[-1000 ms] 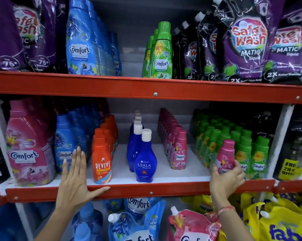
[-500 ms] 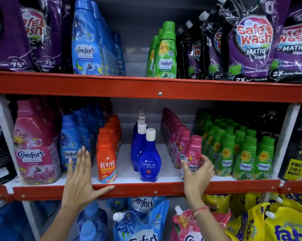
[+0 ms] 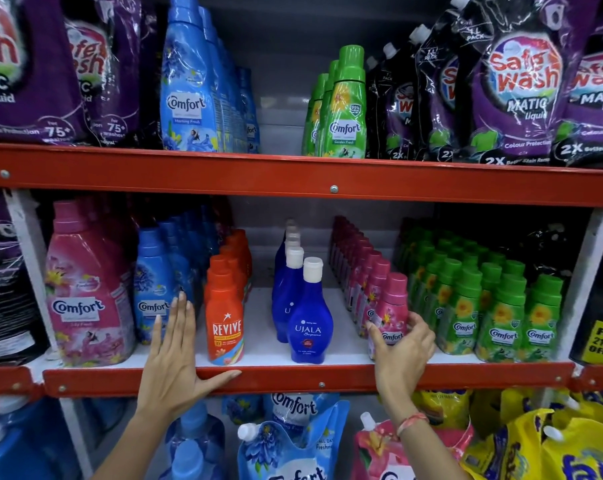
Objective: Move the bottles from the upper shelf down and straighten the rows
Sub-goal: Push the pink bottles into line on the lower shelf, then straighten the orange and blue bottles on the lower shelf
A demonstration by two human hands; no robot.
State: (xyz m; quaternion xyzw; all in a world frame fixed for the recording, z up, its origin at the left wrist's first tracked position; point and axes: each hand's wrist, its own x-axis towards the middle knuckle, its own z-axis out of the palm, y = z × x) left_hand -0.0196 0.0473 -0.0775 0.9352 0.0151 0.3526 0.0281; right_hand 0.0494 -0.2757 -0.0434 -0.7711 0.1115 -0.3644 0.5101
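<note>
My right hand (image 3: 402, 348) grips a small pink Comfort bottle (image 3: 392, 306) standing at the front of the pink row on the middle shelf (image 3: 293, 377). My left hand (image 3: 175, 358) rests flat and open on that shelf's red front edge, fingers up against the small blue Comfort bottles (image 3: 153, 289). On the upper shelf (image 3: 293, 180) stand tall blue Comfort bottles (image 3: 189, 84) and green Comfort bottles (image 3: 345, 109), with a gap between them. The middle shelf also holds rows of orange Revive bottles (image 3: 225, 306), blue Ujala bottles (image 3: 308, 320) and small green Comfort bottles (image 3: 501, 306).
Purple Safe Wash pouches (image 3: 522, 81) flank the upper shelf on both sides. A large pink Comfort bottle (image 3: 85, 289) stands at the middle shelf's left. Below are refill pouches (image 3: 293, 441) and yellow bags (image 3: 549, 445). White uprights (image 3: 586, 282) bound the bay.
My right hand has carried the small pink bottle leftward from in front of the green row to the front of the pink row. My left hand stayed on the shelf edge.
</note>
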